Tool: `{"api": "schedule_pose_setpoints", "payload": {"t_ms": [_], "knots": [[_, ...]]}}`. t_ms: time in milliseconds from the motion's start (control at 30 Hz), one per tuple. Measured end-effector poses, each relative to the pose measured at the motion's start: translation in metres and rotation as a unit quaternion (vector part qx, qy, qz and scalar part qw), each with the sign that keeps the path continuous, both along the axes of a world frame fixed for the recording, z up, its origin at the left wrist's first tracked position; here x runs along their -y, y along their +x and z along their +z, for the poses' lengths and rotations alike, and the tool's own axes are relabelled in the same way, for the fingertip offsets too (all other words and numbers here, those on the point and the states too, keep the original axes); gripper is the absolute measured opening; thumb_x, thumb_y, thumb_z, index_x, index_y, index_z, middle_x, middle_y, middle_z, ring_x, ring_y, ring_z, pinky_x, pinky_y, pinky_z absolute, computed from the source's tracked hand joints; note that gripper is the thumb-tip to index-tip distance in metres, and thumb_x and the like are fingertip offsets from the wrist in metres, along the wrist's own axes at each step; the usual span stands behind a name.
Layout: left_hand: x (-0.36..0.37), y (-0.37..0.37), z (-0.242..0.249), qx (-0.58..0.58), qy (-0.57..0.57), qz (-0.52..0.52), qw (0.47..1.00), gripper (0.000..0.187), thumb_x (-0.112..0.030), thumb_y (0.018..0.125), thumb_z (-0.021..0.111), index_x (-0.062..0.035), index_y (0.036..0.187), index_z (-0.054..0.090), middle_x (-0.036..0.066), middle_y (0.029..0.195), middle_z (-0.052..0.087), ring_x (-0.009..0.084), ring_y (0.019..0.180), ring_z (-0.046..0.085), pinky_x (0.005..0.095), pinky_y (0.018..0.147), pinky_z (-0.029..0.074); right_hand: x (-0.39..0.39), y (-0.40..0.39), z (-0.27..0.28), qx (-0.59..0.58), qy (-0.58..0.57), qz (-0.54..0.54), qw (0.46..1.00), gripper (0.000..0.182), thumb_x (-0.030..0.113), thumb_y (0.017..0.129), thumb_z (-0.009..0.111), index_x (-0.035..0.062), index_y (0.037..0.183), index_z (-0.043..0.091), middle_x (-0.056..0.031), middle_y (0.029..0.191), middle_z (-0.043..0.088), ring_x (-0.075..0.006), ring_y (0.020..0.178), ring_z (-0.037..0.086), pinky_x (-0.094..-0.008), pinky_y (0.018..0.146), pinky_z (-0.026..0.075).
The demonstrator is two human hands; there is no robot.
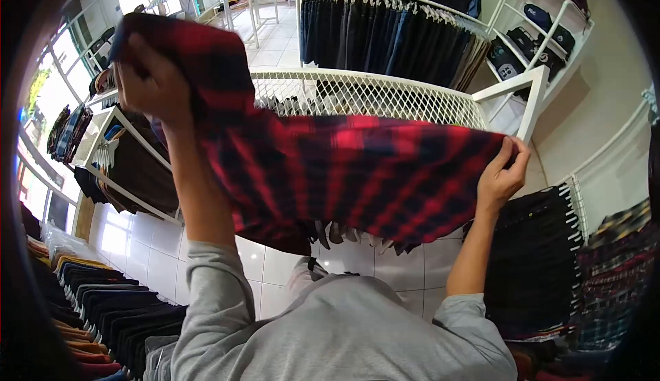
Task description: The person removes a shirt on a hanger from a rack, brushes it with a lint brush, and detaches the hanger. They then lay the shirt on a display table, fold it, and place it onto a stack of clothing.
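In the head view we find a red-and-dark plaid garment (344,168) held in the air on the near side of a white mesh rack (385,97), partly masking it. The left hand (155,82) is clenched on the garment's higher end; the right hand (504,175) pinches the opposite corner. We judge the cloth light, soft and limp, not fragile, liable to sag between grips; its corners and edges appear the soundest holds. Beyond the mesh rack we note hanging dark trousers (371,34); past its right end, shelved caps (540,15); on its near side, pale tiled floor (275,264).
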State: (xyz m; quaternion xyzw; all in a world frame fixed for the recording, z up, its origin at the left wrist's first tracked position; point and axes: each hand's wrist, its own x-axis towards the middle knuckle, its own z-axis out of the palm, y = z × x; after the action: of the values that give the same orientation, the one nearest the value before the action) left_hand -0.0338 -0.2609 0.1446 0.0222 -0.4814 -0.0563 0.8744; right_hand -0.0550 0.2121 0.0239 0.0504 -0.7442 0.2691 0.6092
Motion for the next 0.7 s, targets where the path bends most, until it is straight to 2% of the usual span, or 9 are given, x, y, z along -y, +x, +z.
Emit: {"api": "schedule_pose_setpoints", "payload": {"t_ms": [133, 200, 267, 300, 367, 467, 500, 633, 700], "knots": [[0.039, -0.059, 0.064, 0.094, 0.021, 0.136, 0.986, 0.036, -0.041, 0.094, 0.068, -0.0069, 0.087, 0.077, 0.017, 0.083, 0.074, 0.0380, 0.074, 0.072, 0.0473, 0.067, 0.056, 0.008, -0.042, 0.061, -0.016, 0.020, -0.007, 1.000, 0.018, 0.020, 0.100, 0.064, 0.0015, 0.100, 0.065, -0.0173, 0.096, 0.071, -0.0381, 0.089, 0.069, -0.0421, 0.077, 0.053], [0.052, -0.109, 0.103, 0.036, -0.046, 0.138, 0.989, 0.038, -0.048, 0.096, 0.062, -0.0126, 0.091, 0.075, 0.017, 0.082, 0.073, 0.0413, 0.073, 0.071, 0.0510, 0.065, 0.055, 0.006, -0.074, 0.092, 0.029, 0.040, -0.003, 0.999, 0.018, 0.021, 0.100, 0.063, 0.0036, 0.102, 0.065, -0.0180, 0.094, 0.071, -0.0379, 0.090, 0.070, -0.0415, 0.077, 0.053], [0.017, -0.136, 0.118, 0.168, 0.012, 0.098, 0.981, 0.027, -0.030, 0.100, 0.062, -0.0038, 0.100, 0.069, 0.021, 0.092, 0.072, 0.0370, 0.082, 0.071, 0.0431, 0.071, 0.056, 0.012, -0.111, 0.116, 0.094, 0.036, 0.006, 0.995, 0.025, 0.029, 0.100, 0.062, 0.0044, 0.104, 0.066, -0.0190, 0.091, 0.071, -0.0395, 0.088, 0.070, -0.0430, 0.077, 0.053], [0.028, -0.169, 0.126, 0.133, -0.062, 0.066, 0.987, 0.028, -0.029, 0.100, 0.060, -0.0037, 0.091, 0.068, 0.025, 0.086, 0.068, 0.0442, 0.080, 0.066, 0.0486, 0.065, 0.052, 0.011, -0.137, 0.123, 0.128, 0.037, 0.025, 0.991, 0.029, 0.033, 0.101, 0.061, 0.0048, 0.105, 0.066, -0.0192, 0.093, 0.071, -0.0397, 0.091, 0.069, -0.0435, 0.078, 0.052], [0.039, -0.226, 0.123, 0.204, -0.052, 0.048, 0.976, 0.029, -0.032, 0.099, 0.061, -0.0045, 0.093, 0.067, 0.023, 0.088, 0.069, 0.0450, 0.078, 0.066, 0.0507, 0.067, 0.053, 0.012, -0.192, 0.127, 0.175, 0.055, 0.043, 0.982, 0.033, 0.038, 0.100, 0.061, 0.0055, 0.105, 0.068, -0.0193, 0.095, 0.072, -0.0390, 0.092, 0.070, -0.0433, 0.080, 0.052], [0.075, -0.338, 0.076, 0.303, -0.027, 0.101, 0.947, 0.035, -0.048, 0.098, 0.057, -0.0160, 0.099, 0.072, 0.019, 0.085, 0.073, 0.0450, 0.078, 0.070, 0.0538, 0.066, 0.054, 0.014, -0.292, 0.086, 0.217, 0.080, 0.067, 0.971, 0.037, 0.041, 0.096, 0.064, 0.0047, 0.102, 0.069, -0.0223, 0.097, 0.072, -0.0432, 0.095, 0.069, -0.0479, 0.080, 0.052], [0.070, -0.354, 0.049, 0.325, -0.072, 0.034, 0.942, 0.032, -0.045, 0.100, 0.054, -0.0171, 0.106, 0.068, 0.020, 0.089, 0.072, 0.0483, 0.083, 0.068, 0.0557, 0.067, 0.053, 0.016, -0.322, 0.062, 0.263, 0.076, 0.062, 0.960, 0.037, 0.041, 0.095, 0.066, 0.0046, 0.099, 0.069, -0.0225, 0.096, 0.072, -0.0438, 0.093, 0.069, -0.0484, 0.079, 0.053], [0.060, -0.428, -0.074, 0.455, -0.030, -0.025, 0.890, 0.031, -0.039, 0.102, 0.050, -0.0124, 0.092, 0.059, 0.018, 0.084, 0.069, 0.0440, 0.072, 0.067, 0.0561, 0.060, 0.051, 0.036, -0.399, -0.063, 0.296, 0.059, 0.083, 0.950, 0.031, 0.036, 0.095, 0.067, 0.0047, 0.092, 0.067, -0.0235, 0.088, 0.070, -0.0453, 0.087, 0.067, -0.0509, 0.075, 0.052], [0.058, -0.449, -0.132, 0.518, 0.003, -0.036, 0.855, 0.030, -0.038, 0.103, 0.049, -0.0128, 0.095, 0.062, 0.017, 0.085, 0.069, 0.0431, 0.075, 0.068, 0.0545, 0.061, 0.052, 0.041, -0.409, -0.111, 0.326, 0.085, 0.051, 0.940, 0.031, 0.036, 0.097, 0.065, 0.0048, 0.097, 0.065, -0.0222, 0.089, 0.070, -0.0452, 0.088, 0.066, -0.0511, 0.075, 0.050]]}}
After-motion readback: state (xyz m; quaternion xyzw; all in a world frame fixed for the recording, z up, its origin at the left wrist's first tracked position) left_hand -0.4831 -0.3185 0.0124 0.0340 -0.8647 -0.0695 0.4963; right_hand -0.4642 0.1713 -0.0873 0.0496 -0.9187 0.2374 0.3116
